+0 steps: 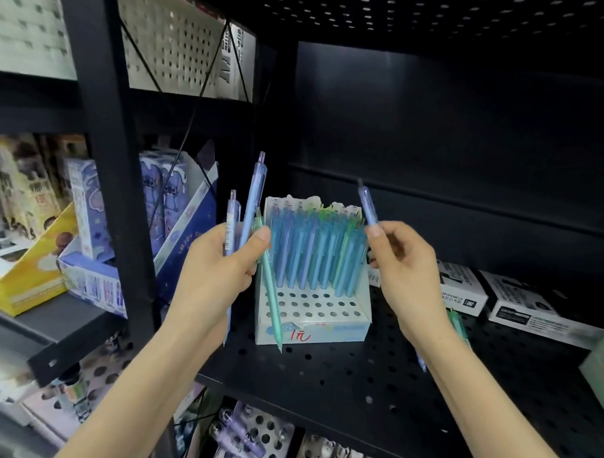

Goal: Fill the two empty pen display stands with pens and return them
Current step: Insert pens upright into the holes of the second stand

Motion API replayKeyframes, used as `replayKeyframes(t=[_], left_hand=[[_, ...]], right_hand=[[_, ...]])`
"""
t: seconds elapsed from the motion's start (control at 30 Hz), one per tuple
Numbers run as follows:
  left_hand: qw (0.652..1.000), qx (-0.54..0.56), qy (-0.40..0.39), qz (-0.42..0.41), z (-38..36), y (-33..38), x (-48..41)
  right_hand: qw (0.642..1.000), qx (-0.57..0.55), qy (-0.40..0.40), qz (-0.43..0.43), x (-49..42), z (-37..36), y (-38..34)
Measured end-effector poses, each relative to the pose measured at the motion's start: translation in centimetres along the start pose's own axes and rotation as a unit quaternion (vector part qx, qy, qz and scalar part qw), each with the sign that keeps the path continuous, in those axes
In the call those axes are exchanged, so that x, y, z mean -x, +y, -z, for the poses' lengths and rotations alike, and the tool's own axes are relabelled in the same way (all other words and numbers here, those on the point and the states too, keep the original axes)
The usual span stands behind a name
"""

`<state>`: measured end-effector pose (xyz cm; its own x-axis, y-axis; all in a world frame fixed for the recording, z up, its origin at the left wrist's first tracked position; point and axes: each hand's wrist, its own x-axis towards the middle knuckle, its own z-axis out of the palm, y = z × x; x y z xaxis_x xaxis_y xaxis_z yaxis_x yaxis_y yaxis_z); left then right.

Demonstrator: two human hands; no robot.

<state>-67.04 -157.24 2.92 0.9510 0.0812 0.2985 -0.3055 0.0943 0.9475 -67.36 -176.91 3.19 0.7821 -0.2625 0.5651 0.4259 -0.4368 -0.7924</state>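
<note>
Left hand (220,260): grips a bundle of 3 pens (251,206); long axes near upright, clickers up, green tip down.
Right hand (405,266): pinches 1 blue pen (368,205); step in hand is judged to be loading the stand.
Shelf (357,378): black, perforated; bears the stand.
Display stand (311,326): between the hands; rear rows filled, front holes empty.
Blue pen: clip end up, leaning left; tip hidden.
Next move: bring it upright, tip down over an empty hole.

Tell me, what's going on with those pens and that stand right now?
Left hand, fingers round three pens. Right hand, fingers pinching one pen. Stand on shelf, back rows filled, front holes empty. Nothing blocking.
</note>
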Motion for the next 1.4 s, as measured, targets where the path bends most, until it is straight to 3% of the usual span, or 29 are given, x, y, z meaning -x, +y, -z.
replayKeyframes(t=[0.1,0.23,0.67,0.87,1.13,1.33,1.4], left_hand=[[1.000,-0.003,-0.002,-0.006,0.1,0.0,-0.2],[1.000,-0.013,0.011,-0.005,0.4,-0.4,-0.6],[1.000,-0.001,0.017,0.005,0.9,-0.5,-1.1],[1.000,0.007,0.006,0.007,0.8,-0.5,-1.3],[1.000,0.004,-0.008,0.007,0.7,-0.9,-1.3],[0.999,0.003,-0.027,0.017,0.2,-0.6,-1.1],[0.999,-0.005,-0.036,0.011,0.0,-0.4,-0.8]], right_hand=[[0.998,0.042,0.029,0.029,-0.1,0.0,-0.1],[0.999,0.050,0.003,0.010,0.2,-0.5,-0.4],[0.954,0.298,-0.010,0.035,0.1,-2.1,0.3],[0.933,0.353,-0.074,0.019,-0.1,-2.9,1.1],[0.929,0.359,-0.086,-0.015,-0.2,-3.5,1.4],[0.980,0.198,0.028,0.005,0.5,-3.1,0.2],[0.992,0.121,0.009,0.018,0.9,-2.9,-1.6]])
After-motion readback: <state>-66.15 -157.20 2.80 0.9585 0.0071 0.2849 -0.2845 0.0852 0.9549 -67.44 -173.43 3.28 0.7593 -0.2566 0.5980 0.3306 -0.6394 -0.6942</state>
